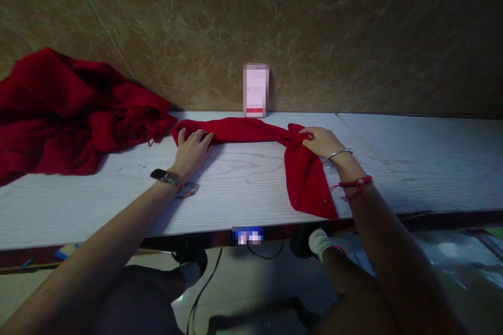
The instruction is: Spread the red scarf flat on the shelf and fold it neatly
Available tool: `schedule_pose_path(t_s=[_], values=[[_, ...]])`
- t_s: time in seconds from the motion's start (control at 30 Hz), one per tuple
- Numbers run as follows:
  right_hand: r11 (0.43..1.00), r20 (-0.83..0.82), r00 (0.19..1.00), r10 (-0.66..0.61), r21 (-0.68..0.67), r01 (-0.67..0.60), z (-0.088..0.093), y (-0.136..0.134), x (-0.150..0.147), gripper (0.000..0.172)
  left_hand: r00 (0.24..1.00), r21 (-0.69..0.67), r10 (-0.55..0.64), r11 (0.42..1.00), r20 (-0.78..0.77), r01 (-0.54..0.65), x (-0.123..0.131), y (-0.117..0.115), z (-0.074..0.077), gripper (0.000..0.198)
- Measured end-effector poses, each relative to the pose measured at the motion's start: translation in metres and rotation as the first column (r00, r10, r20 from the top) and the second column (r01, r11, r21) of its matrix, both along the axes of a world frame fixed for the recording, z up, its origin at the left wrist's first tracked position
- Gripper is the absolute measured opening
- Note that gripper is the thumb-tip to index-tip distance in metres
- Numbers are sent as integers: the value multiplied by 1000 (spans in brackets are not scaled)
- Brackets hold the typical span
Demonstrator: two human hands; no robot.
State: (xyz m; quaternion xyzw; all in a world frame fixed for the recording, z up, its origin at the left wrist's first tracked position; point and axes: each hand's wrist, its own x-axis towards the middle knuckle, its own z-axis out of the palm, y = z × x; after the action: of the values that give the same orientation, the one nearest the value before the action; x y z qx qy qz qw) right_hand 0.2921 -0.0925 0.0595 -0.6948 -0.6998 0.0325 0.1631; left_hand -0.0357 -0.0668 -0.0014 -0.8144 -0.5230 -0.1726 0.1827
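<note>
A long red scarf-like strip of cloth [243,130] lies across the white board, folded narrow in the middle. Its right end [308,183] turns down toward the near edge and spreads wider. At the strip's left end, my left hand [194,149] rests on the cloth with fingers spread. My right hand [320,141] pinches the cloth at the bend, thumb and fingers closed on it. On the far left a rumpled heap of red cloth [74,110] with fringe on its edge reaches close to the strip's left end.
A white-and-pink box-like item [255,89], blurred, stands against the brown marbled wall [334,36]. The white wood-grain board [243,183] runs along that wall. Below its front edge are a blurred blue item [247,235], black cables [204,288] and my feet.
</note>
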Motion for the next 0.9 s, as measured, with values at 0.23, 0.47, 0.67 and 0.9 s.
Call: schedule_pose_path(t_s=[0.23, 0.47, 0.67, 0.9], values=[[787, -228, 958, 171, 617, 6, 38, 2, 6, 32, 993, 11, -73, 997, 97, 72, 0, 3, -1, 39], [889, -365, 871, 329, 431, -155, 24, -4, -23, 24, 999, -16, -36, 999, 42, 36, 1, 3, -1, 39], [856, -338, 793, 508, 95, -508, 10, -10, -66, 24, 998, -2, -8, 1000, 62, 8, 2, 3, -3, 40], [983, 14, 990, 139, 116, -140, 16, 6, -35, 51, 992, -20, 5, 1000, 129, -2, -1, 6, -6, 42]])
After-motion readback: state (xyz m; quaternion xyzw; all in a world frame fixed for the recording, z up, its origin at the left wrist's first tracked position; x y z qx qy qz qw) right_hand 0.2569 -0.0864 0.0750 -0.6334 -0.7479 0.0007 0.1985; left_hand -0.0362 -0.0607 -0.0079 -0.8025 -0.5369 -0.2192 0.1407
